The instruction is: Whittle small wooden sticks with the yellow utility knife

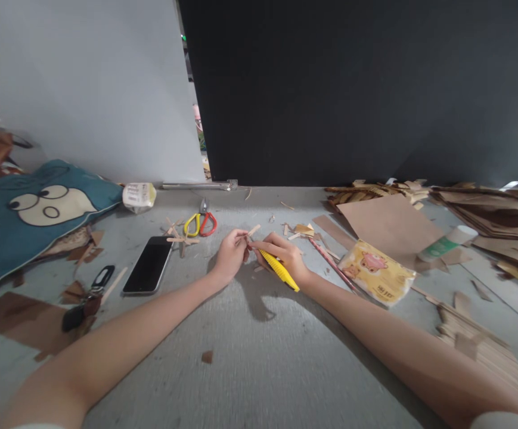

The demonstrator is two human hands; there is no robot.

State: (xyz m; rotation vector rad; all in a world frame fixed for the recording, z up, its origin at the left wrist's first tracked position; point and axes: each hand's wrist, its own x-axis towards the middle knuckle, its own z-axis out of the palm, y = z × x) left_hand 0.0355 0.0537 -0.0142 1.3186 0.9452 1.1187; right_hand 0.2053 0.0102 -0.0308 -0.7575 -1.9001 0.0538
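Note:
In the middle of the grey table, my left hand [230, 255] pinches a short wooden craft stick [254, 229] whose pale end shows above the fingers. My right hand [287, 255] is wrapped round a yellow utility knife [281, 271], its ridged handle slanting down toward the wrist. The fingertips of both hands meet, and the knife's front end is close to the stick; its blade cannot be made out. Beyond my left hand are scissors-like cutters [201, 220] with one yellow and one red handle, and several crossed craft sticks [182, 240].
Left lie a phone [148, 265], keys [89, 298], a blue cartoon cushion [48, 214] and brown paper scraps [19, 319]. To the right are a red pencil-like rod [334, 262], a yellow tissue pack [377, 271], a glue stick [447, 243] and cardboard [388, 226]. A dark panel [366, 89] stands behind.

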